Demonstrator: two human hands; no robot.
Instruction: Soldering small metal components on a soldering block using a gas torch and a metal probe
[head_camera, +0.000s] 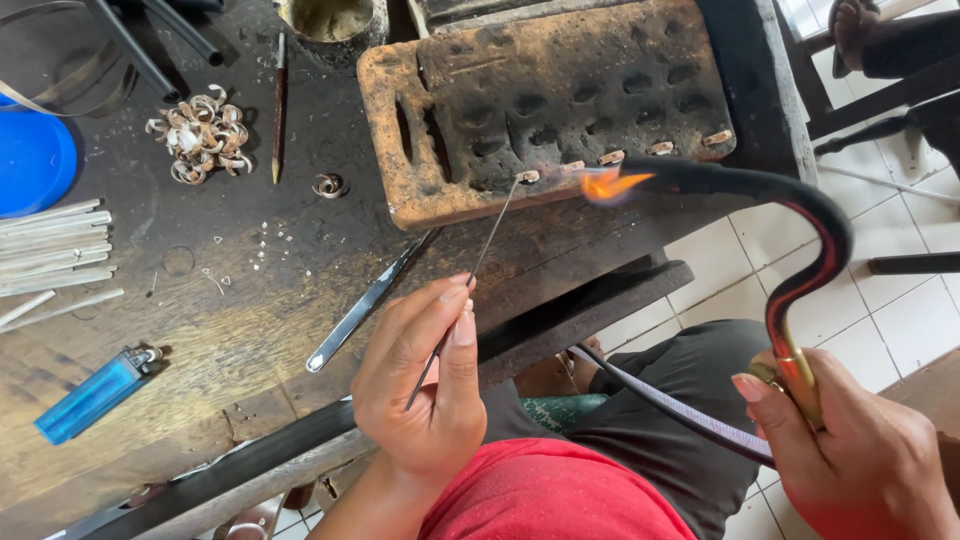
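Tweezers (365, 303) on the workbench (250, 330) between lighter (92, 394), left, and pitted block (545, 100), behind right.

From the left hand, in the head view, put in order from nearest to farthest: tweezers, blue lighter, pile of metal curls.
From the left hand:
1. Tweezers, just beside it on the bench.
2. Blue lighter, at the bench's near edge.
3. Pile of metal curls, far across the bench.
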